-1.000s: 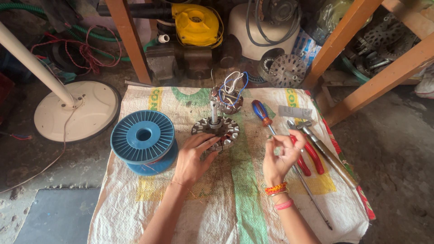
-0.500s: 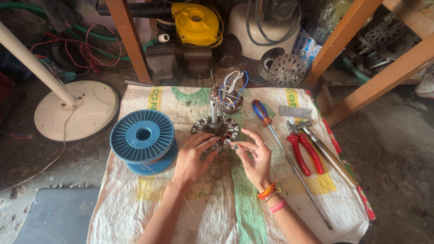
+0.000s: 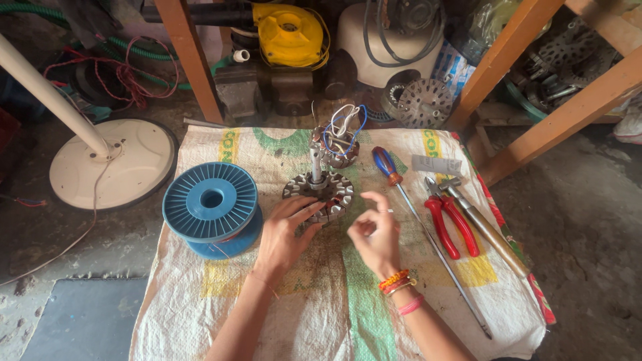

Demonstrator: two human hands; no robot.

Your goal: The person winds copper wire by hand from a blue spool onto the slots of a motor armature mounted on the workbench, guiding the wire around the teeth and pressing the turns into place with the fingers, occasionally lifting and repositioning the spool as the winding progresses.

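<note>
Head view: left of the slotted metal stator [image 3: 319, 194] on a woven sack [image 3: 307, 307] lies a ribbed blue plastic spool [image 3: 210, 204]; left hand [image 3: 284, 234] steadies the stator, right hand [image 3: 376, 235] pinches something too small to identify.

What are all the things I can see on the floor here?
woven sack mat: one, white with green and yellow print, spread on the floor
wire spool: one, blue, left on the mat
motor stator: one, grey metal, mat centre
wired motor part: one, white and blue wires, behind the stator
screwdriver: one, blue and red handle, right of the stator
pliers: one, red handles, right on the mat
fan base: one, cream, far left
left hand: touching the stator
right hand: raised, fingers pinched, beside the stator
</note>
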